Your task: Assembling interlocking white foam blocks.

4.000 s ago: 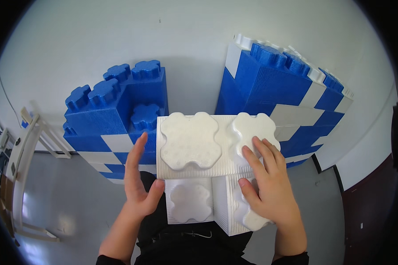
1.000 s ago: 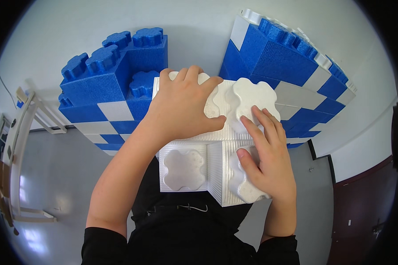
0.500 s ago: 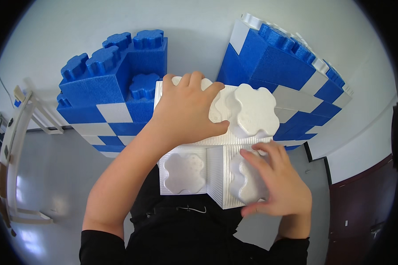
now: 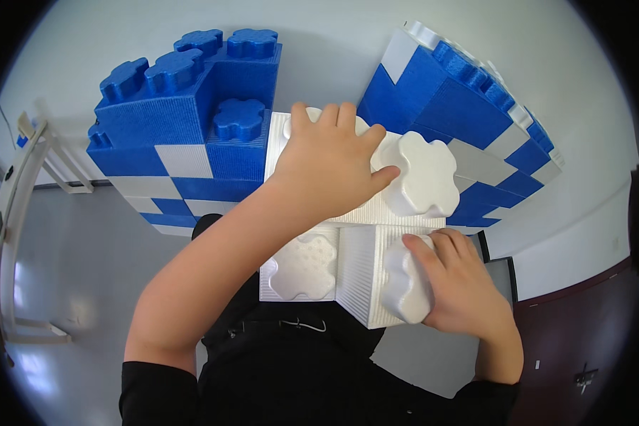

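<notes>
Close to my body are white toy building blocks with ribbed sides and big clover-shaped studs. My left hand (image 4: 330,160) is on the far white block (image 4: 397,213), its fingers curled over the left stud and mostly covering it. That block's right stud (image 4: 424,174) is uncovered. Nearer me, my right hand (image 4: 461,287) wraps the right side of a stud on the near right white block (image 4: 355,270), thumb on top. Left of it and lower sits another white stud (image 4: 303,266). Where the white pieces join beneath my left forearm is hidden.
A stepped blue-and-white block wall (image 4: 149,117) stands at the left, and a taller one (image 4: 440,106) at the right. A white table (image 4: 7,213) is at the far left. A dark door (image 4: 582,341) is at the lower right.
My right hand has closed in on the near right stud; its spread fingers now wrap it. My left hand stays over the far stud. The view has shifted slightly.
</notes>
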Tool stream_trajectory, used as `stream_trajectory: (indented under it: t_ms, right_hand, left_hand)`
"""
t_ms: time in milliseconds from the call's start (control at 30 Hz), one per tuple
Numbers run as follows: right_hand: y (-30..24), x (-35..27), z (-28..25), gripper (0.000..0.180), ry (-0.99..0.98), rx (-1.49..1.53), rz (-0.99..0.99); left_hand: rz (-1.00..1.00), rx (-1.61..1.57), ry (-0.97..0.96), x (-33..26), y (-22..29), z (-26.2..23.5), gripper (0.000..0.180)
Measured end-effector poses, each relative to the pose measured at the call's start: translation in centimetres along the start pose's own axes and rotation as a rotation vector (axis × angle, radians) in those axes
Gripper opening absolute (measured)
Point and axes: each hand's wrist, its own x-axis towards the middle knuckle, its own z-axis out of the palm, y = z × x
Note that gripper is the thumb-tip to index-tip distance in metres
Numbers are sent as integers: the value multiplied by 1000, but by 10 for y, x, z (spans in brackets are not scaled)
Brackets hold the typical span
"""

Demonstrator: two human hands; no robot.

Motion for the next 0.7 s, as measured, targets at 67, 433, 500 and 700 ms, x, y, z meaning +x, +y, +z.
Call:
stream_trajectory:
  t_ms: [67,433,500,700]
  right_hand:
    - [-2,-2,-18,98,8,3,0]
    - [-64,1,-44,101,106,169,-77]
    - [-71,16,-21,104,183,174,-131]
    - [-81,48,1,116,105,187,-214]
  left_hand:
    - [-14,-27,-20,-2,-3,-2,55]
    - [-25,-76,-102,9,-11,-13,60]
    - [-14,-237,-371,26,-20,-28,58]
    - [-8,-252,-275,24,-37,-16,49]
